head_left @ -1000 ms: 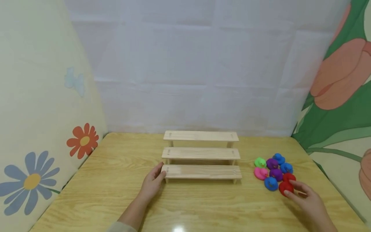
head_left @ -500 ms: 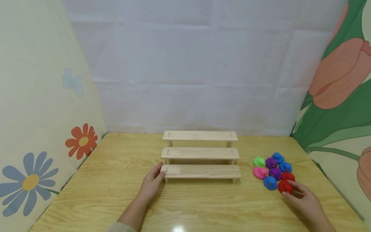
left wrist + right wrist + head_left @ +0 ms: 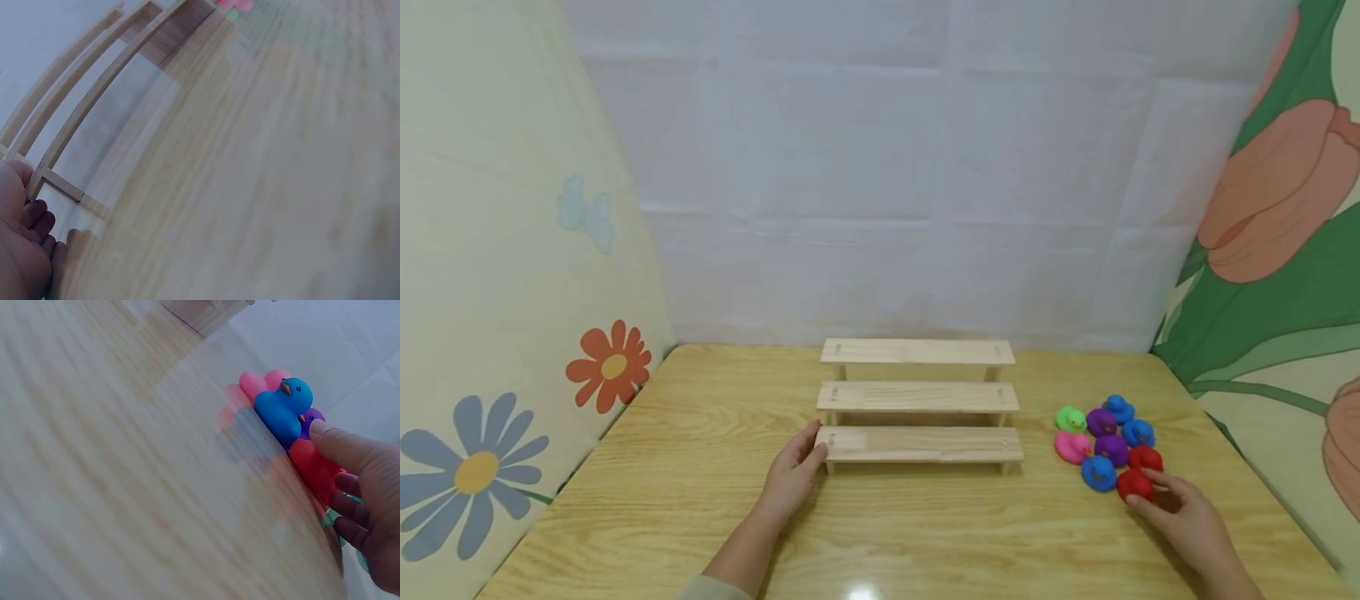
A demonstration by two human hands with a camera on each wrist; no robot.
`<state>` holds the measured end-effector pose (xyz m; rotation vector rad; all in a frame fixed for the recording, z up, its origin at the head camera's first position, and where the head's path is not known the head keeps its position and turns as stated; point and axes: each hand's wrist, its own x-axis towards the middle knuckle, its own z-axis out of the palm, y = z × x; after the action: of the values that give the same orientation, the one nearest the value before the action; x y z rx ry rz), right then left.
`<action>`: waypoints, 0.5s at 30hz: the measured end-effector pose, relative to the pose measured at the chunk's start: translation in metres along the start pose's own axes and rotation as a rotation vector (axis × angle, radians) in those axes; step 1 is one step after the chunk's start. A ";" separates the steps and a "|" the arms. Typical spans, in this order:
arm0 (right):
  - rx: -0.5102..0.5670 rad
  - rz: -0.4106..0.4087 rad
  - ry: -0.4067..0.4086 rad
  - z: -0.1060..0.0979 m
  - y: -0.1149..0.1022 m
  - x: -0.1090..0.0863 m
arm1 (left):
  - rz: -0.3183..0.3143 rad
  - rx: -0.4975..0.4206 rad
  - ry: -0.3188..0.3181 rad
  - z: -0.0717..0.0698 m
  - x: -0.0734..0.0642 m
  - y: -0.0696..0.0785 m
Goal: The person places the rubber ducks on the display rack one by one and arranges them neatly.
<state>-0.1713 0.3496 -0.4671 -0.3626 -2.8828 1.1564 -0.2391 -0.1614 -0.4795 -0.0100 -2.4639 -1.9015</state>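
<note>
A three-tier wooden display stand (image 3: 919, 444) rests on the table. My left hand (image 3: 796, 468) grips the left end of its lowest step, thumb in front; in the left wrist view, the left hand (image 3: 22, 234) is at the end of that step. At the right, my right hand (image 3: 1191, 521) pinches the nearest red rubber duck (image 3: 1134, 487) between thumb and fingers. In the right wrist view this red duck (image 3: 312, 467) sits low at the table, partly covered by the right hand (image 3: 369, 487). A second red duck (image 3: 1146, 459) lies just behind it.
Beside the red ducks cluster blue (image 3: 1099, 473), purple (image 3: 1111, 450), pink (image 3: 1072, 447) and green (image 3: 1071, 419) rubber ducks. A white cloth (image 3: 895, 167) hangs behind the wood-grain table (image 3: 715, 400). Floral panels stand at the left (image 3: 512, 292) and right.
The head view has shifted very slightly. My right hand stays at the near red duck, moving only a touch left. My left hand keeps its place on the stand.
</note>
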 end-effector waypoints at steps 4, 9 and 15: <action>0.013 0.024 0.000 0.001 0.000 0.000 | -0.003 -0.001 0.002 0.000 0.000 -0.001; 0.058 0.040 0.008 0.001 -0.001 -0.001 | -0.003 -0.002 0.013 0.001 0.000 -0.001; 0.149 0.105 0.005 -0.001 -0.006 -0.005 | 0.015 0.002 0.016 0.001 0.001 -0.002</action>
<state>-0.1677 0.3447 -0.4619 -0.5167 -2.7808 1.3732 -0.2401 -0.1607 -0.4812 -0.0128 -2.4486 -1.8850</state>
